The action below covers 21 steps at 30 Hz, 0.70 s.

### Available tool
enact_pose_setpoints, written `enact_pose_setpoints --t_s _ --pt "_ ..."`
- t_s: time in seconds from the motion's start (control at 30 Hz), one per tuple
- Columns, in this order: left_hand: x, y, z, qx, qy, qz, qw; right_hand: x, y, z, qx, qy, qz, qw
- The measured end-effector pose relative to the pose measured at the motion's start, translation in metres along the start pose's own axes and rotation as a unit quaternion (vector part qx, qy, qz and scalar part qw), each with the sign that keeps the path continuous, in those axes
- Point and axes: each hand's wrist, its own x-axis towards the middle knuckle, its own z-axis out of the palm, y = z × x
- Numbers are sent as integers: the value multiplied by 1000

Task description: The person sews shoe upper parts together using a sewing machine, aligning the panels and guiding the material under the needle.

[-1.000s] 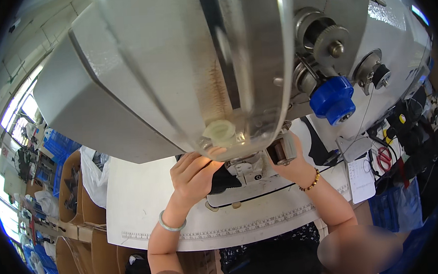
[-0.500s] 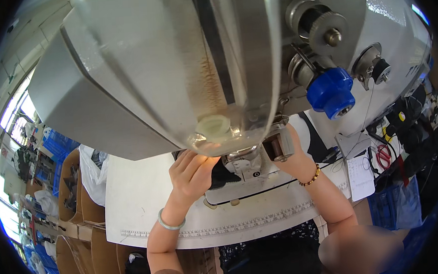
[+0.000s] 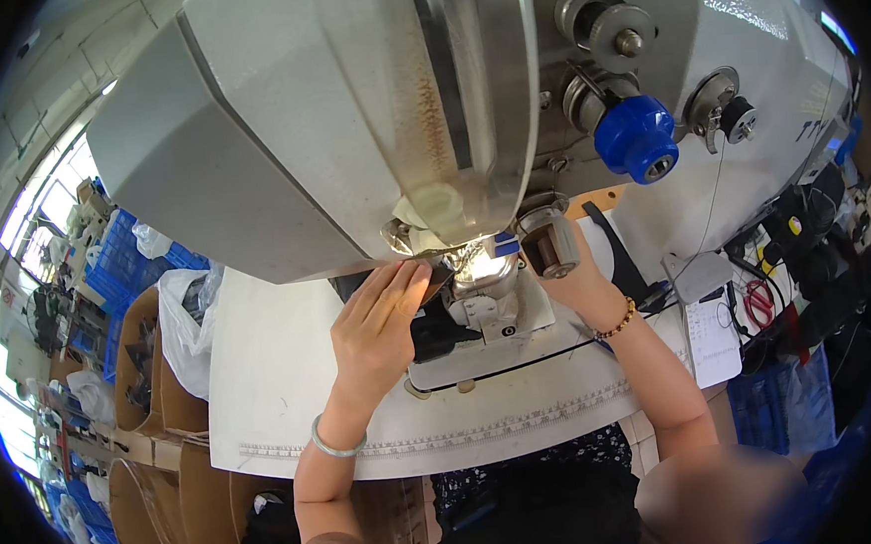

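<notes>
Standing over one white tabletop (image 3: 283, 391), a single sewing machine (image 3: 287, 131) bore one blue knob (image 3: 637, 140). Two bare hands were under its head. The dark cloth (image 3: 444, 336) lay just left of the machine's foot (image 3: 490, 311), near the left hand (image 3: 371, 326). That hand had its back up, forearm slanting inward, fingers long and side by side; whether its grip was clamped on the cloth, I could not tell. The right hand (image 3: 579, 277) was right of the foot, forearm also slanting inward, its fingers hidden behind a metal part (image 3: 554, 250), so its grip could not be told. One pale bangle (image 3: 338, 443) circled the left wrist, one beaded bracelet (image 3: 618, 319) the right. Right of the foot were one black strip (image 3: 616, 256), one notepad (image 3: 711, 345) and one pair of red scissors (image 3: 758, 302).
</notes>
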Motion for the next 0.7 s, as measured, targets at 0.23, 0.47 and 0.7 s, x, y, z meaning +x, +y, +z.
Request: enact_pose_setpoints --t_s 0.23,0.47,0.7 --pt "1 11 -6 17 -20 -43 999 10 0 -5 17 -15 -15 1000" --pt "6 61 -15 142 -90 -107 980 31 18 -2 188 -91 343 916" --pt "7 84 -10 171 -133 -151 965 31 37 9 262 -133 333 896"
